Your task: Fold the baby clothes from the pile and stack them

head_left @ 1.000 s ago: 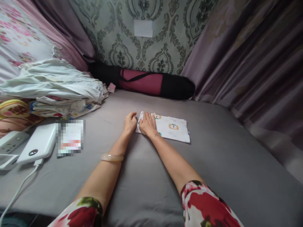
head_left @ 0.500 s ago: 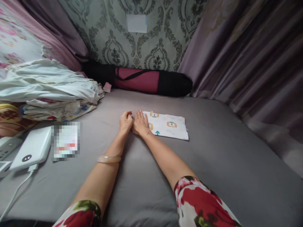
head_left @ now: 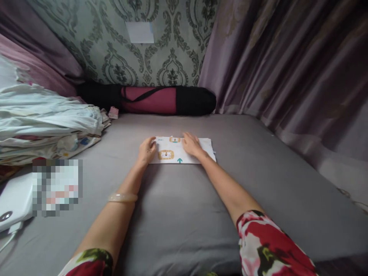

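A white folded cloth (head_left: 189,158) with yellow lion faces and a green arrow lies flat on the grey sheet. My left hand (head_left: 147,150) is at its left edge, fingers curled round that edge, their tips partly hidden. A pale bangle (head_left: 123,197) circles the left wrist. On the right part of the cloth rests my right hand (head_left: 192,145), palm down and fingers stretched out, slightly blurred.
A pile of pale clothes (head_left: 48,119) sits at the left. Nearer stand a white power bank (head_left: 18,201) with a cable and a blurred-out item (head_left: 61,188). A black and maroon long bag (head_left: 149,100) lies along the wall, and purple curtains (head_left: 258,57) hang at the right.
My right hand has slid from the cloth's left end toward its right part, uncovering a lion face. My left hand stays at the left edge. The view has turned slightly right.
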`<control>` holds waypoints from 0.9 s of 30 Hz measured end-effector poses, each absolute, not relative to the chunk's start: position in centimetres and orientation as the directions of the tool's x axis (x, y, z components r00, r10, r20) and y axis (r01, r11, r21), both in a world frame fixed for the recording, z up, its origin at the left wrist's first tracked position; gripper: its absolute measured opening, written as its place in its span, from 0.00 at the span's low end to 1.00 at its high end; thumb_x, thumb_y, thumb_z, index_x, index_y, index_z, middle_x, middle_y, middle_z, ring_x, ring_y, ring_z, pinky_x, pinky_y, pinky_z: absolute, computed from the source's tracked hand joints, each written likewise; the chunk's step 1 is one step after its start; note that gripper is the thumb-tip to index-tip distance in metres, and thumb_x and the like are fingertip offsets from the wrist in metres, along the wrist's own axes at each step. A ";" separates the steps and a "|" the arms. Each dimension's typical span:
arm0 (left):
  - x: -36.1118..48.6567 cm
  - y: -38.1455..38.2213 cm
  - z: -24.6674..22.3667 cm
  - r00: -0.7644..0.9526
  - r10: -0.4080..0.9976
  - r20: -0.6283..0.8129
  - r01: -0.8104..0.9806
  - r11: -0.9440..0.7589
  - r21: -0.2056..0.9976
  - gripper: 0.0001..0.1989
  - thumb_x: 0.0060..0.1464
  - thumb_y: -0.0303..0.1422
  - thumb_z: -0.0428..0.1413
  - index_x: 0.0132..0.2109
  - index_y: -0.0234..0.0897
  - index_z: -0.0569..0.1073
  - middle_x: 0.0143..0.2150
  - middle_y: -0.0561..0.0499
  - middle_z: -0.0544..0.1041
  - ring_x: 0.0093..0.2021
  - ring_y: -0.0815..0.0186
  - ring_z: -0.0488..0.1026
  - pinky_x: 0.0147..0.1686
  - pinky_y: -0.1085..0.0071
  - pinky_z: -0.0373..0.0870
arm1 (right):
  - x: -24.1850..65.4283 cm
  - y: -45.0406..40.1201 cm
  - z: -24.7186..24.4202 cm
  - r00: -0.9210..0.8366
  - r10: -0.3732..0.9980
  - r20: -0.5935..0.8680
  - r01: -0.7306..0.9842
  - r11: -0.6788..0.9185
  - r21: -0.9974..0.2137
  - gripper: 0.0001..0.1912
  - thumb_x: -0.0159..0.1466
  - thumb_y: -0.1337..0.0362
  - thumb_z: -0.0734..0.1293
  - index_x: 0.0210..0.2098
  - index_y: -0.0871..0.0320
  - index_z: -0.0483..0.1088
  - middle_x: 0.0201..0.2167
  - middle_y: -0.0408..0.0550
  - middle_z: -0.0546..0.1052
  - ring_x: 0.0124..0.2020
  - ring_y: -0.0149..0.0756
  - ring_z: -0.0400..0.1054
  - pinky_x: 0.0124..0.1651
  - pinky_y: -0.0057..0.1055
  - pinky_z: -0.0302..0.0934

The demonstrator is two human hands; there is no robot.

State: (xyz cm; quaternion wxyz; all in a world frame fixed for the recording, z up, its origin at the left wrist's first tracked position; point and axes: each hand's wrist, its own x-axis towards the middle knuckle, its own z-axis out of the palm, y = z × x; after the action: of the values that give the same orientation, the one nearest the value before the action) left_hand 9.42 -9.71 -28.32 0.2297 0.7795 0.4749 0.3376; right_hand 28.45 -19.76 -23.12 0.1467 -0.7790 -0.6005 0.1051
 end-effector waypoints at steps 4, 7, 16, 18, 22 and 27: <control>10.8 -8.0 -27.8 0.462 0.847 0.263 0.623 -0.521 0.584 0.19 0.55 0.32 0.50 0.53 0.37 0.74 0.51 0.43 0.78 0.49 0.58 0.75 0.54 0.65 0.68 | 34.7 -21.8 -23.3 0.332 0.941 -0.060 0.902 -0.336 -0.270 0.25 0.71 0.62 0.53 0.65 0.57 0.59 0.67 0.56 0.60 0.68 0.46 0.51 0.67 0.49 0.43; 11.8 -6.1 -27.6 0.579 0.792 0.194 0.630 -0.586 0.509 0.19 0.53 0.32 0.52 0.52 0.36 0.75 0.49 0.41 0.79 0.47 0.56 0.75 0.52 0.63 0.69 | 37.6 -22.7 -24.0 0.320 0.940 -0.113 0.914 -0.338 -0.224 0.23 0.72 0.64 0.53 0.64 0.59 0.61 0.66 0.57 0.62 0.66 0.45 0.55 0.65 0.46 0.48; 12.8 -2.3 -26.2 0.708 0.703 0.067 0.595 -0.645 0.480 0.09 0.41 0.32 0.56 0.33 0.39 0.77 0.37 0.45 0.80 0.39 0.58 0.77 0.44 0.70 0.71 | 41.4 -21.5 -24.6 0.222 0.962 -0.161 0.944 -0.253 -0.210 0.21 0.69 0.64 0.61 0.61 0.60 0.66 0.58 0.58 0.69 0.61 0.42 0.62 0.61 0.33 0.54; 13.0 -2.0 -26.0 0.707 0.707 0.026 0.609 -0.627 0.486 0.08 0.38 0.31 0.56 0.31 0.39 0.77 0.33 0.47 0.80 0.36 0.58 0.77 0.41 0.70 0.72 | 41.7 -21.1 -24.1 0.220 0.955 -0.198 0.942 -0.261 -0.212 0.22 0.68 0.64 0.62 0.60 0.61 0.68 0.59 0.59 0.69 0.61 0.43 0.62 0.61 0.33 0.54; 13.5 -2.0 -26.0 0.687 0.726 0.010 0.630 -0.603 0.490 0.09 0.36 0.30 0.56 0.30 0.39 0.77 0.30 0.47 0.79 0.35 0.58 0.77 0.40 0.68 0.72 | 41.6 -20.7 -23.1 0.224 0.947 -0.230 0.931 -0.278 -0.236 0.21 0.65 0.64 0.65 0.57 0.61 0.71 0.56 0.58 0.72 0.55 0.43 0.68 0.57 0.32 0.59; 13.0 -2.3 -25.8 0.662 0.749 0.025 0.641 -0.584 0.498 0.06 0.36 0.30 0.58 0.28 0.38 0.75 0.29 0.46 0.78 0.36 0.55 0.76 0.39 0.65 0.71 | 41.5 -21.1 -21.6 0.215 0.946 -0.244 0.912 -0.284 -0.295 0.15 0.63 0.66 0.66 0.48 0.60 0.76 0.50 0.54 0.77 0.46 0.39 0.72 0.45 0.29 0.64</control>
State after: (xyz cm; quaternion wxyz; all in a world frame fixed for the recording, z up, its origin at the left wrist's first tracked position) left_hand 13.05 -2.33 -25.83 0.2302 0.8821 0.3940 0.1170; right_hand 41.53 -21.08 -21.56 0.0439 -0.7782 -0.5968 0.1903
